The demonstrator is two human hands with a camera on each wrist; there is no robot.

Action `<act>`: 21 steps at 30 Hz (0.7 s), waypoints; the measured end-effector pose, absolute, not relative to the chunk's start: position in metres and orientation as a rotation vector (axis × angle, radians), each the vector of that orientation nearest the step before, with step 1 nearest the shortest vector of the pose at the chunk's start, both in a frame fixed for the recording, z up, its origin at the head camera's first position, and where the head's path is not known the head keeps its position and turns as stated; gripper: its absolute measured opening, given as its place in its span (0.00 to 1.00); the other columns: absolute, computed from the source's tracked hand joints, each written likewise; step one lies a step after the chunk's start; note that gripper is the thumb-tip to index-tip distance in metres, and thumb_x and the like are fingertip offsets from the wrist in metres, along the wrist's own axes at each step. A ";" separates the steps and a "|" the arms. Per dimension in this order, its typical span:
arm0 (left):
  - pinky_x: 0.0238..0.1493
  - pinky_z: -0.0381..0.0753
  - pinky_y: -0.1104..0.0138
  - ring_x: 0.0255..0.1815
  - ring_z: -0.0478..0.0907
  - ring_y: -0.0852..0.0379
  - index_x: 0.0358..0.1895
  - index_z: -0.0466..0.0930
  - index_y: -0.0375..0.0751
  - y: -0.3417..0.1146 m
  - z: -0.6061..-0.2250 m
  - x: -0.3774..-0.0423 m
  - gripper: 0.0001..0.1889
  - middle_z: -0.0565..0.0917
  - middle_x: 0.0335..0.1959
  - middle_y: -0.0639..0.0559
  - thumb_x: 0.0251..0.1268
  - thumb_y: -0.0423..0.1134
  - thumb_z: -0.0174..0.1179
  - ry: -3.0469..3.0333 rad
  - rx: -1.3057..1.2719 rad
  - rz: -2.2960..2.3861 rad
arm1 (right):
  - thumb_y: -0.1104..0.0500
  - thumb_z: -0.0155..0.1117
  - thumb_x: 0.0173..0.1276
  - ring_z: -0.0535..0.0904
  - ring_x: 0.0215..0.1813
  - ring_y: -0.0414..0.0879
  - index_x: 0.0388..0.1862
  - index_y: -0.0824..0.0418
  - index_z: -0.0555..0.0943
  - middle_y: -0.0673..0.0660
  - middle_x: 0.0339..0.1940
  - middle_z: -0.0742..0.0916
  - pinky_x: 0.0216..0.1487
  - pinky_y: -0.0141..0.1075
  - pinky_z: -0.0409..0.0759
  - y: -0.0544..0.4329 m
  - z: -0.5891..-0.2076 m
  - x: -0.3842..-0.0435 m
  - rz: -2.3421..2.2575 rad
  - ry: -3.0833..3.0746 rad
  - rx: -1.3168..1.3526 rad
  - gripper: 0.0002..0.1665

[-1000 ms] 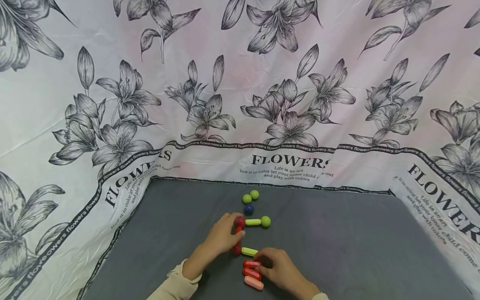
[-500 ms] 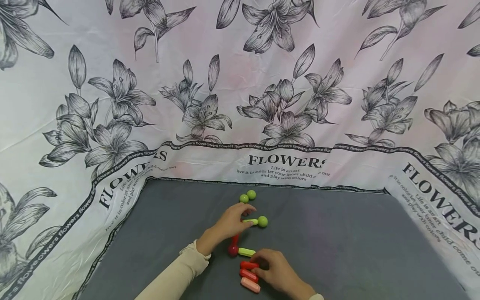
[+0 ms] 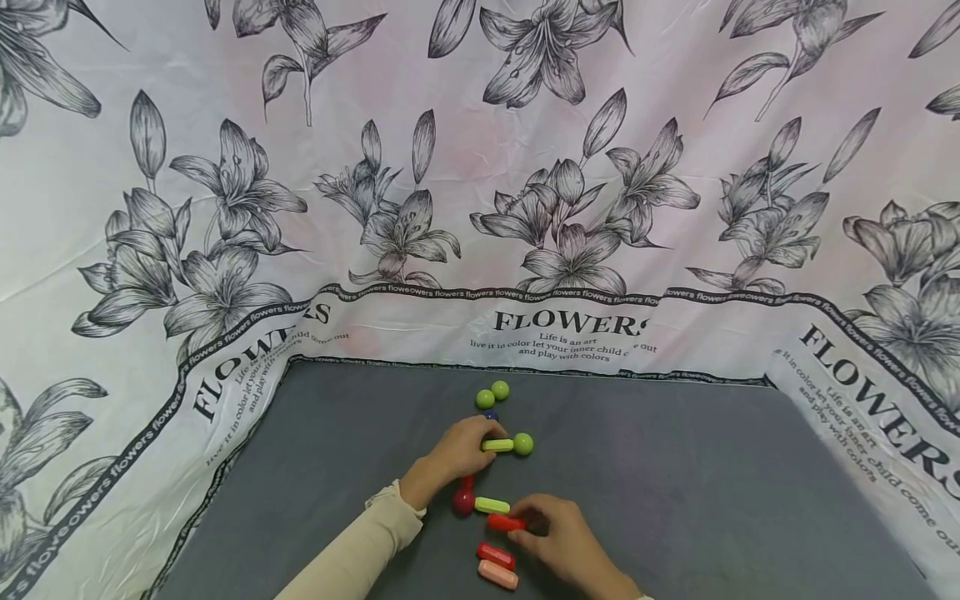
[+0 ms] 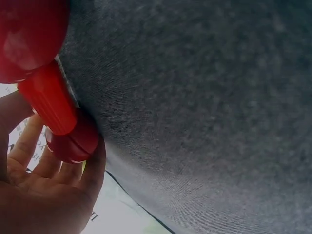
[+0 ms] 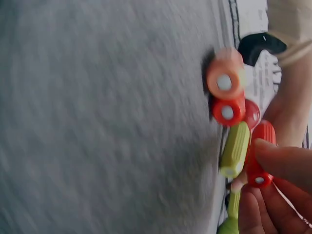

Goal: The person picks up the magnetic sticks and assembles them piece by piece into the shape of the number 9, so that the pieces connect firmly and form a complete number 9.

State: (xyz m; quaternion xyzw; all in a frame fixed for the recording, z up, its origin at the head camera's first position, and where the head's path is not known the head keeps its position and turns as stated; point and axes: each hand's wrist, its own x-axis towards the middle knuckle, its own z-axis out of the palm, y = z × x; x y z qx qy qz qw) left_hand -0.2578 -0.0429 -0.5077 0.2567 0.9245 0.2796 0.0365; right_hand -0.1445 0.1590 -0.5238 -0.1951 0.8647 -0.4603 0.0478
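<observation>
My left hand [image 3: 459, 448] holds the far red ball [image 4: 73, 141], its fingers curled about it; the head view hides that ball. A red magnetic stick [image 4: 48, 97] joins it to the near red ball [image 3: 464, 500]. From the held ball a yellow-green stick [image 3: 498, 446] reaches right to a green ball [image 3: 523, 444]. Another yellow-green stick [image 3: 492, 505] extends right from the near red ball. Between thumb and fingers, my right hand [image 3: 558, 537] pinches a loose red magnetic stick [image 3: 506, 522], raised just off the table in the right wrist view.
Closer to me lie a second red stick [image 3: 496, 555] and a pink stick [image 3: 498, 574], side by side. Beyond the left hand are a partly hidden blue ball [image 3: 491, 415] and two green balls [image 3: 485, 399]. Flower-printed cloth [image 3: 570, 333] borders the dark table [image 3: 675, 475].
My left hand has shifted from the side of the red stick up over the far red ball. The right hand has picked a red stick away from the row and lifted it slightly.
</observation>
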 end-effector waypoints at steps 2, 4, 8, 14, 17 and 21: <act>0.50 0.80 0.62 0.46 0.82 0.56 0.51 0.86 0.48 -0.043 -0.510 -0.257 0.13 0.85 0.45 0.53 0.64 0.34 0.66 2.840 0.763 0.856 | 0.59 0.77 0.59 0.83 0.38 0.33 0.42 0.52 0.85 0.50 0.40 0.89 0.38 0.29 0.83 0.160 -0.523 -0.146 -1.403 2.722 -0.514 0.13; 0.49 0.81 0.61 0.45 0.82 0.56 0.50 0.86 0.49 -0.044 -0.512 -0.258 0.13 0.86 0.44 0.53 0.64 0.33 0.65 2.842 0.746 0.864 | 0.60 0.78 0.57 0.83 0.37 0.34 0.41 0.52 0.85 0.49 0.37 0.88 0.38 0.29 0.83 0.160 -0.521 -0.150 -1.398 2.824 -0.413 0.14; 0.47 0.81 0.61 0.44 0.82 0.57 0.49 0.86 0.49 -0.042 -0.512 -0.258 0.12 0.87 0.43 0.54 0.63 0.34 0.66 2.853 0.708 0.866 | 0.65 0.79 0.53 0.83 0.33 0.36 0.38 0.55 0.86 0.49 0.32 0.88 0.35 0.28 0.82 0.159 -0.520 -0.158 -1.415 2.973 -0.204 0.14; 0.45 0.81 0.61 0.42 0.82 0.57 0.48 0.86 0.49 -0.041 -0.512 -0.256 0.12 0.87 0.42 0.53 0.62 0.34 0.66 2.872 0.707 0.862 | 0.64 0.78 0.55 0.82 0.31 0.38 0.37 0.58 0.86 0.52 0.30 0.88 0.33 0.29 0.79 0.161 -0.525 -0.169 -1.344 3.076 -0.056 0.12; 0.44 0.80 0.61 0.41 0.82 0.57 0.48 0.86 0.50 -0.041 -0.512 -0.254 0.12 0.87 0.42 0.53 0.62 0.34 0.67 2.882 0.701 0.862 | 0.63 0.78 0.55 0.81 0.30 0.38 0.37 0.59 0.86 0.52 0.29 0.88 0.32 0.30 0.78 0.162 -0.528 -0.174 -1.328 3.092 0.007 0.11; 0.43 0.80 0.61 0.40 0.82 0.58 0.48 0.86 0.50 -0.041 -0.512 -0.253 0.12 0.87 0.41 0.54 0.61 0.35 0.68 2.890 0.690 0.863 | 0.62 0.77 0.56 0.81 0.30 0.39 0.37 0.60 0.86 0.53 0.29 0.88 0.31 0.31 0.77 0.162 -0.530 -0.179 -1.320 3.100 0.045 0.10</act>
